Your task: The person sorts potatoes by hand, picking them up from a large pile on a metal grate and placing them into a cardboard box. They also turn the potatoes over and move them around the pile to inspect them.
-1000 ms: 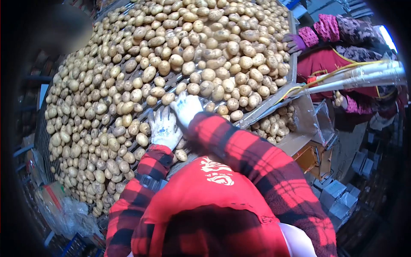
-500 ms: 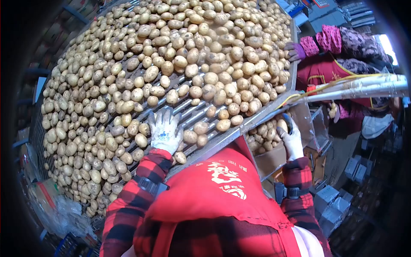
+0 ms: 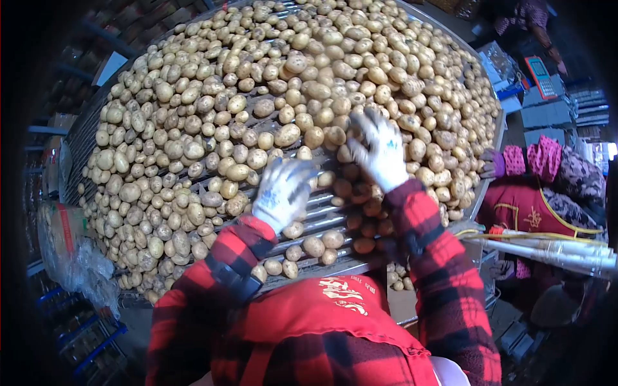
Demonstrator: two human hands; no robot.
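Observation:
A wide heap of potatoes (image 3: 187,151) covers the slatted metal table (image 3: 315,217). My left hand (image 3: 281,196), in a white and grey work glove, rests low over the slats with its fingers stretched toward the heap, potatoes close by its fingertips. Farther forward and to the right, my right hand (image 3: 381,151) wears a matching glove. Its fingers are spread and slightly bent beside potatoes at the heap's near edge; no potato shows in its grasp. Between my hands and my red apron (image 3: 322,309) lie several loose potatoes (image 3: 313,246).
Below the table edge, a cardboard box (image 3: 402,307) holds potatoes, partly hidden by my right arm. A co-worker's purple-gloved hand (image 3: 493,164) rests at the table's right rim. Wrapped white poles (image 3: 547,253) jut in at right. Plastic wrap (image 3: 84,270) hangs at left.
My right hand has left the box and moved up and left over the table. My left hand has shifted right. The view has turned, and more slats show between my hands.

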